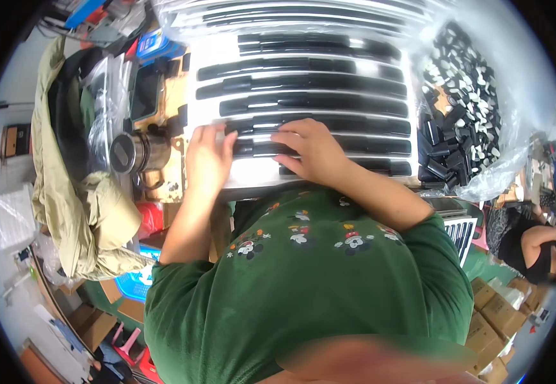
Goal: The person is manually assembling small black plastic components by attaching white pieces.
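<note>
Long black tubes (316, 82) lie side by side in a white tray (252, 175) in front of me, each with a jointed section partway along. At the tray's left side, my left hand (209, 157) has its thumb and fingers curled at the left ends of two near tubes. My right hand (316, 152) reaches over the middle of the near rows, its fingers and thumb on either side of one black tube (255, 148). Its palm hides part of that tube. The nearest tube (380, 168) is partly covered by the right hand and wrist.
A clear plastic bag (511, 121) at the right holds many small black and white pieces (467, 83). Left of the tray stand a glass jar with a dark lid (124, 153) and a phone-like dark slab (146, 93). Another person (534, 246) sits at far right, near cardboard boxes (492, 320).
</note>
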A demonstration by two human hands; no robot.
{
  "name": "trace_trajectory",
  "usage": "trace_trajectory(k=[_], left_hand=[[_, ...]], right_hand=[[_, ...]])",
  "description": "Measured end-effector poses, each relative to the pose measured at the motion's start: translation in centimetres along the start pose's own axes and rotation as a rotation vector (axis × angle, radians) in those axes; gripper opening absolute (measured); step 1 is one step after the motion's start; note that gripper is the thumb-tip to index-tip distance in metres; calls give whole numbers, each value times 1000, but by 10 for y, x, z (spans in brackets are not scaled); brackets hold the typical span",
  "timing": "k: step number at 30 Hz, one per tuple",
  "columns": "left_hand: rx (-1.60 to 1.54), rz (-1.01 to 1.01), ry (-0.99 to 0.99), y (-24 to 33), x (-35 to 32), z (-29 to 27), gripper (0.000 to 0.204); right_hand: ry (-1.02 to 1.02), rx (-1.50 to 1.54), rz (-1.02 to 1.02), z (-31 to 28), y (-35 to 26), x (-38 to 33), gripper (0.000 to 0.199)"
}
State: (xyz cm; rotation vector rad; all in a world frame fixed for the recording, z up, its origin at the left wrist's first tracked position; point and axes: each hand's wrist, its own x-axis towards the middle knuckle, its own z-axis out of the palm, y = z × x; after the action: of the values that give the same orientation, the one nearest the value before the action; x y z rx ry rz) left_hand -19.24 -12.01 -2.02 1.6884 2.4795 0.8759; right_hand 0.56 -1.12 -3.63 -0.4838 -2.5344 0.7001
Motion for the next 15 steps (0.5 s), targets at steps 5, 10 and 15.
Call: trace_trajectory(k=[5, 10, 15], left_hand=[[-73, 344, 78, 28, 110, 38, 16], [247, 435, -16, 11, 182, 89, 36], [165, 593, -77, -21, 187, 96, 26]], right_hand=[[28, 160, 80, -57, 20, -30, 29], [37, 175, 255, -112, 32, -69, 25], [138, 88, 444, -172, 67, -102, 28]])
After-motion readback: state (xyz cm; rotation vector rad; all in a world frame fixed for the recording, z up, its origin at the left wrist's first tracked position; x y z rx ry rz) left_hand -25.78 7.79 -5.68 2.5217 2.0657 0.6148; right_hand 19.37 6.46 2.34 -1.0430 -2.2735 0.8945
